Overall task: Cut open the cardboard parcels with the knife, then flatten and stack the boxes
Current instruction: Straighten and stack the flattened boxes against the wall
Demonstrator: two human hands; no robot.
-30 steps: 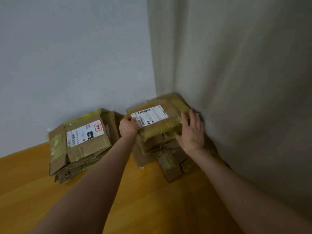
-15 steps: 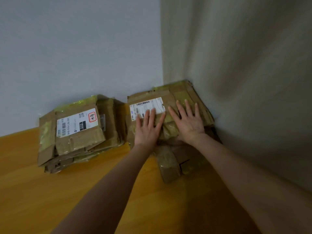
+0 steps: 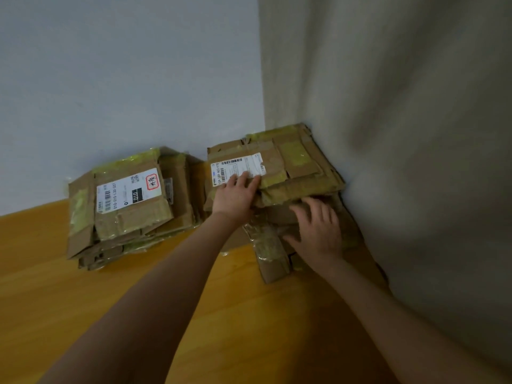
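Note:
Two stacks of flattened cardboard boxes lie on the wooden floor against the wall. The right stack [image 3: 293, 167] sits in the corner; its top box carries a white shipping label and yellow-green tape. My left hand [image 3: 235, 196] lies flat on that top box, fingers straight over the label's lower edge. My right hand [image 3: 318, 228] rests lower on the front of the same stack, fingers spread on the cardboard under the top box. The left stack [image 3: 124, 206] has a labelled box on top and is untouched. No knife is in view.
A pale grey wall [image 3: 124, 79] runs behind both stacks. A beige curtain [image 3: 401, 134] hangs on the right, touching the right stack. A cardboard flap [image 3: 270, 253] sticks out toward me from the right stack. Wooden floor [image 3: 55, 300] stretches in front.
My right hand has slid off the top box down to the front of the right stack. My left hand has moved up slightly over the label. The view has shifted a little.

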